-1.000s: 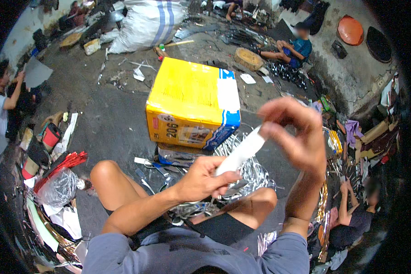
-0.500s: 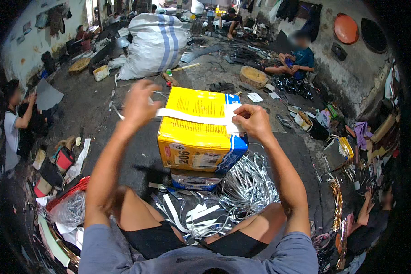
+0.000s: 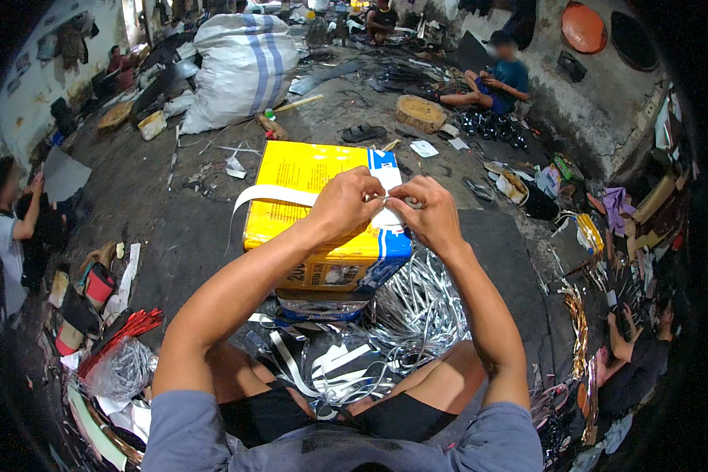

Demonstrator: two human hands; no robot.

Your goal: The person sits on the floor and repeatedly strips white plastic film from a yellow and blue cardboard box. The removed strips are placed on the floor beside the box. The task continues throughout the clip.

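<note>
A yellow and blue cardboard box (image 3: 291, 164) stands in front of me on top of another box (image 3: 320, 307). Across its top lies a white strip (image 3: 278, 194), whose left end curls over the box's left edge. My left hand (image 3: 346, 206) is closed on the strip near its right end, fingertips pinched. Facing it, my right hand (image 3: 430, 211) pinches the same end over a white patch (image 3: 388, 220) on the box's blue side. The fingertips of both hands nearly meet, and they partly hide the strip's end.
A heap of silver strips (image 3: 421, 307) and cut white strips (image 3: 338, 370) lie between my legs and the box. Farther off are a big white sack (image 3: 232, 75), a round wooden block (image 3: 422, 113) and a seated person (image 3: 503, 79). Red strips (image 3: 126, 334) lie left.
My left hand has come from beyond the box's left edge to beside my right hand and closed on the strip. The strip's left part now hangs loose. The view has shifted slightly.
</note>
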